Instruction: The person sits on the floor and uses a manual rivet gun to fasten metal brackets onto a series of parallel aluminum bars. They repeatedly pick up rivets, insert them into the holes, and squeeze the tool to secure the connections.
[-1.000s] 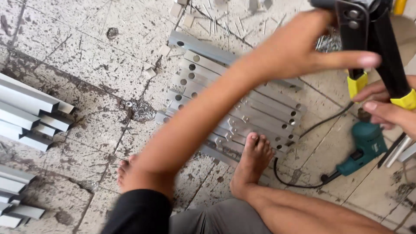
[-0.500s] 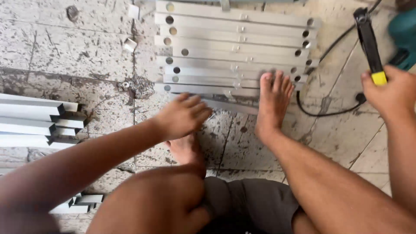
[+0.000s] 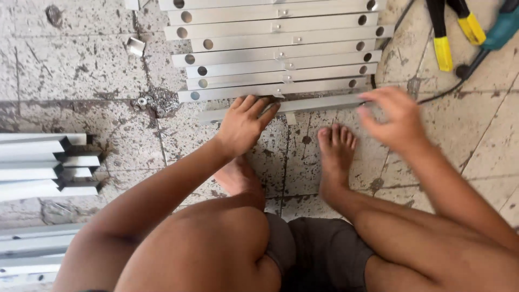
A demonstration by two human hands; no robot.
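Here the person squats barefoot on a stained tile floor (image 3: pixel 81 70), both hands down at a loose grey metal bar (image 3: pixel 303 105) that lies nearest the feet, just below a row of flat metal strips (image 3: pixel 275 54). The left hand (image 3: pixel 243 124) rests open, fingers spread, its fingertips on the bar near its left half. The right hand (image 3: pixel 392 119) is blurred, fingers loosely curled over the bar's right end; whether it grips the bar I cannot tell. The hands are well apart, one toward each end of the bar.

The strips lie side by side, each with a round hole near either end and a small rivet near the middle. A little heap of screws (image 3: pixel 159 101) sits by their lower left corner. At the left edge lies a stack of pale profiles (image 3: pixel 43 162). At top right are a tool with yellow-tipped black handles (image 3: pixel 448 32) and a teal drill (image 3: pixel 500 30) with a black cord (image 3: pixel 443 94). No labels or packages show.
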